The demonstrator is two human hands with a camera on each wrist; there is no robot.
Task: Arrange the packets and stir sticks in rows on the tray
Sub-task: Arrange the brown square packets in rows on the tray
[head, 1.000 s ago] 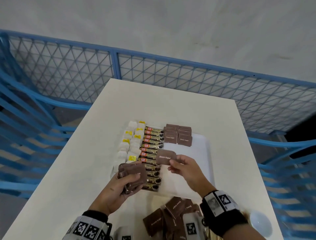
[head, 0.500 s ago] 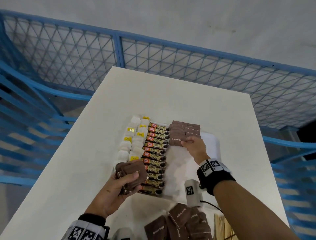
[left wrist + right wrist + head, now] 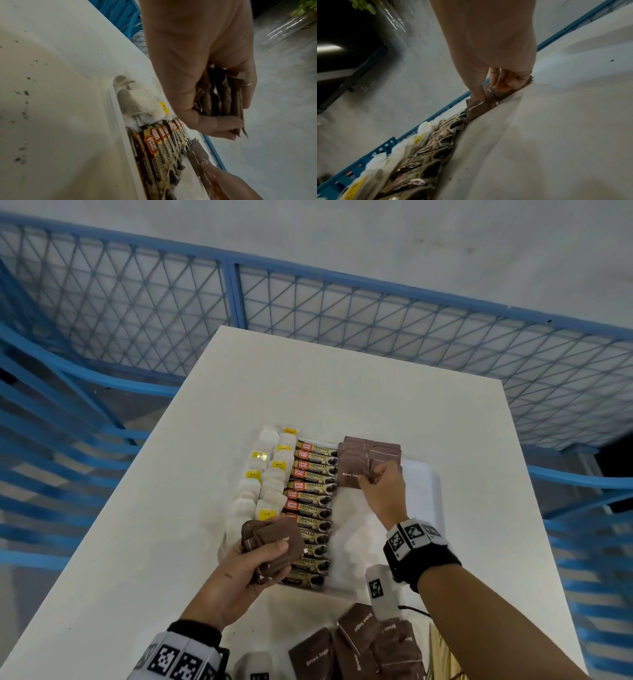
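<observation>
A white tray [image 3: 424, 508] on the table holds white tea bags [image 3: 267, 474] at its left, a column of coffee stick packets [image 3: 313, 494] beside them and brown sugar packets [image 3: 370, 448] at its far end. My right hand [image 3: 371, 478] pinches one brown sugar packet [image 3: 349, 475] lying flat just in front of those; in the right wrist view the fingers [image 3: 498, 81] press down on that packet [image 3: 476, 108]. My left hand [image 3: 260, 556] grips a stack of brown sugar packets [image 3: 277, 542] above the tray's near left part; the left wrist view shows the stack [image 3: 221, 94] edge-on.
A loose pile of brown sugar packets [image 3: 359, 642] lies on the table in front of the tray, with wooden stir sticks [image 3: 442, 652] to its right. A blue mesh fence [image 3: 308, 309] surrounds the white table [image 3: 308, 392].
My right hand carried one brown sugar packet from the near middle of the tray to the far rows and set it down there. The left hand kept its stack almost still.
</observation>
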